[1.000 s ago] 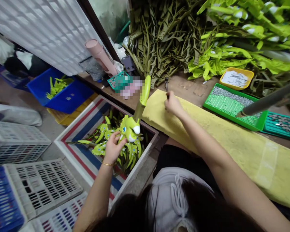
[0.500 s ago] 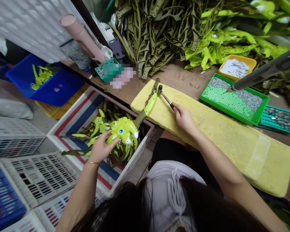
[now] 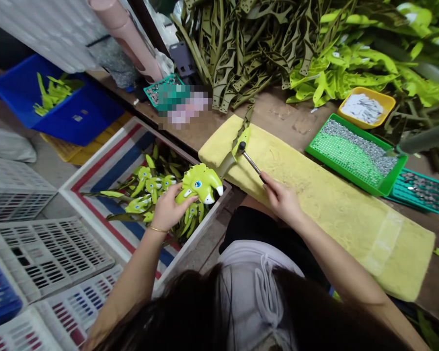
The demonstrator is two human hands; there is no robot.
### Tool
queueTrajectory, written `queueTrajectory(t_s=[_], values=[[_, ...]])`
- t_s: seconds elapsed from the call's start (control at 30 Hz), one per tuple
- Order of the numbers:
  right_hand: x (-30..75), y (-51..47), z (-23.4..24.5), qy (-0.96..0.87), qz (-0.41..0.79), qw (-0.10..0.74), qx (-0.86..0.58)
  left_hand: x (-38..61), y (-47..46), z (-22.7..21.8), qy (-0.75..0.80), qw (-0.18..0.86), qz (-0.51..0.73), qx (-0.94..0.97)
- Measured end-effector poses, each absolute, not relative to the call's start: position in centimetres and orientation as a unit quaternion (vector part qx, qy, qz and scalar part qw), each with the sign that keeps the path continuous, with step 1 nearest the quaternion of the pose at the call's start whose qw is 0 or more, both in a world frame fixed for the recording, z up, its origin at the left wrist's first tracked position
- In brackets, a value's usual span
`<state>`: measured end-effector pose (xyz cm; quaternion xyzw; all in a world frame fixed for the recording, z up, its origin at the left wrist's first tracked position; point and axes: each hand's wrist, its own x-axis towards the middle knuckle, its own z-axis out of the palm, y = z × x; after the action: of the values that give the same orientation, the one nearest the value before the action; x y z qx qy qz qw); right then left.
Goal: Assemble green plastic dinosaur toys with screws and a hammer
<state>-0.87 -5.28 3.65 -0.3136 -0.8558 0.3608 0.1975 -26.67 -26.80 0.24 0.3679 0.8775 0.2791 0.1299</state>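
Note:
My left hand (image 3: 173,208) grips a lime-green plastic toy (image 3: 202,183) by its horned animal head, which has a blue eye and white horn tips. The toy's long olive-and-green end reaches up over the yellow foam pad (image 3: 314,195). In my right hand (image 3: 282,195) is a small hammer (image 3: 251,162), held by its dark grip. Its black head is at the green part of the toy's far end; whether they touch I cannot tell. Both hands are closed.
A striped-lined bin (image 3: 111,146) at left holds several similar toys. On the bench lie heaped olive parts (image 3: 256,53), lime-green shells (image 3: 344,73), a green tray (image 3: 351,151) of small metal pieces and a yellow dish (image 3: 368,107). A grey pole (image 3: 428,139) slants above the tray.
My left hand and the toy have moved right and slightly up, bringing more of its far end over the pad. The hammer head now overlaps the toy's green part. The view has shifted a little.

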Motion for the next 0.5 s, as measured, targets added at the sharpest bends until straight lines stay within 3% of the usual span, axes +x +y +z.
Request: queueTrajectory(t_s=[0.2, 0.3, 0.37, 0.5], values=[[-1.4, -5.9, 6.7, -0.892, 0.35, 0.136, -0.25, -24.9, -25.0, -0.7, 0.865, 0.154, 0.321, 0.353], [-1.3, -6.6, 8.2, -0.895, 0.339, 0.187, -0.222, -24.3, -24.6, -1.1, 0.864, 0.153, 0.331, 0.347], [-1.4, -6.9, 7.9, -0.893, 0.328, 0.215, -0.222, -24.2, -24.5, -1.4, 0.864, 0.15, 0.331, 0.347], [-1.7, -6.9, 5.3, -0.907, 0.313, 0.144, -0.241, -24.0, -25.0, -2.1, 0.869, 0.099, 0.297, 0.384]])
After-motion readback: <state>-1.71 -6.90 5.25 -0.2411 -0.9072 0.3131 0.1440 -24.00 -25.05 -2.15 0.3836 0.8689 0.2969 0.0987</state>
